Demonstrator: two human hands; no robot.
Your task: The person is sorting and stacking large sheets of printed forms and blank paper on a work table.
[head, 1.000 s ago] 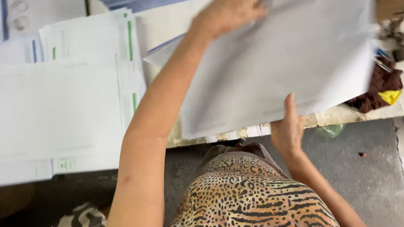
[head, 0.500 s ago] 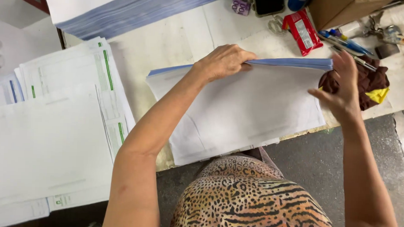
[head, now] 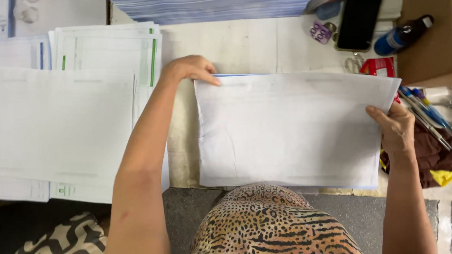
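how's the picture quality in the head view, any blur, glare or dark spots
Head view: light is soft and even, with no harsh glare on the paper stack; left hand and right hand look fairly sharp; print on the sheets is too faint to read; the floor at lower left is dim.
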